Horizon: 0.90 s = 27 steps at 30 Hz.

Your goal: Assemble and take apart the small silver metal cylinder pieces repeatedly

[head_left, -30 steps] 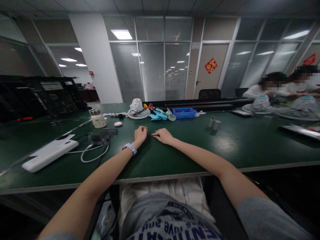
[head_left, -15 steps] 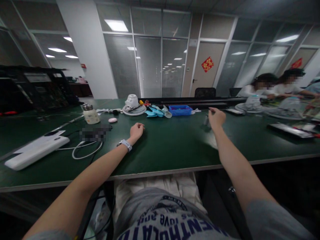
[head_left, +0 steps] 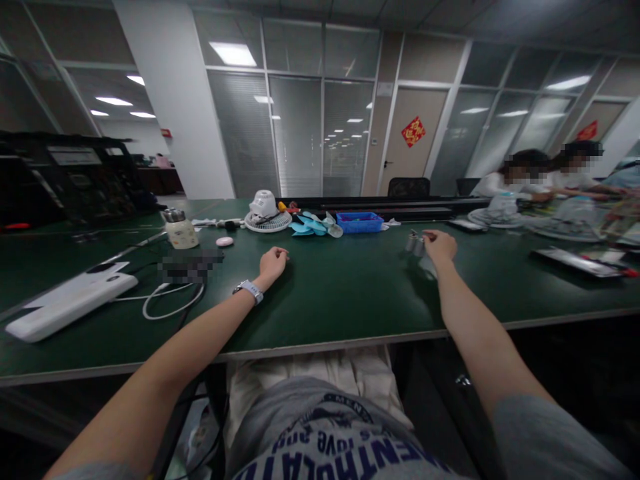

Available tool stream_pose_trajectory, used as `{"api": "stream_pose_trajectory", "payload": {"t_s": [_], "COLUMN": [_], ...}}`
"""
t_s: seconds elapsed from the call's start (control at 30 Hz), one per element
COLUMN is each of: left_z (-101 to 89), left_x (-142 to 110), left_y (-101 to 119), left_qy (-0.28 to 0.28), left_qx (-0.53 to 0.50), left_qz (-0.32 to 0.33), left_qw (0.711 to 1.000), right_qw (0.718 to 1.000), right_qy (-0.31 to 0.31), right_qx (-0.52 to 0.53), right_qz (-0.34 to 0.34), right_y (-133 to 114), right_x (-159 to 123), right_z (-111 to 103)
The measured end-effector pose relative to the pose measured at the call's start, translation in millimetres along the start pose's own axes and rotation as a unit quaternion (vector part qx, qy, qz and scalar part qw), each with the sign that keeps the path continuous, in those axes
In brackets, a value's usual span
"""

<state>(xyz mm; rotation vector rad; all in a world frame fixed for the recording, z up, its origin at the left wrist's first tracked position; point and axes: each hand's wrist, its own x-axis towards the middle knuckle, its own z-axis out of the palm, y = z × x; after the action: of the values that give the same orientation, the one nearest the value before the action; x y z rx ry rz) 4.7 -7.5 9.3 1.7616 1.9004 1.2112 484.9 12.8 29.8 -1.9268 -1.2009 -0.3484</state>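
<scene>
Right hand stretches out over the table, its fingers bent and its thumb and forefinger close together, just beside a pair of silver cylinders; whether the fingertips touch them or have hold of one, I cannot tell. Left hand lies near the middle, fingers loosely curled in, nothing visible in its grip; how far it is open I cannot tell from this side. Largest of all is the dark green table, running the full width. At its far left stands a bulky dark case with one face open on its innards. Two people in pale tops lean over the far right. A long white device lies near the front edge on the left. Toward the back sit a white fan housing on a round grille, light blue fan blades and, just right of them, a blue tray. A patterned bottle stands upright on the left. Smaller are the upright cylinders, close together, then the wristwatch on the left wrist and a pinkish oval object near the bottle
</scene>
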Motion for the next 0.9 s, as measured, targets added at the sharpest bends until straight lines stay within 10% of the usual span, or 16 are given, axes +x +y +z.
{"api": "stream_pose_trajectory", "payload": {"t_s": [0.9], "left_z": [0.0], "left_x": [-1], "left_y": [-3], "left_qy": [-0.009], "left_qx": [0.012], "left_qz": [0.003], "left_qw": [1.000], "right_qw": [0.951], "right_qy": [-0.061], "right_qx": [-0.298], "right_qz": [-0.053], "right_y": [-23], "right_x": [5], "right_z": [33]}}
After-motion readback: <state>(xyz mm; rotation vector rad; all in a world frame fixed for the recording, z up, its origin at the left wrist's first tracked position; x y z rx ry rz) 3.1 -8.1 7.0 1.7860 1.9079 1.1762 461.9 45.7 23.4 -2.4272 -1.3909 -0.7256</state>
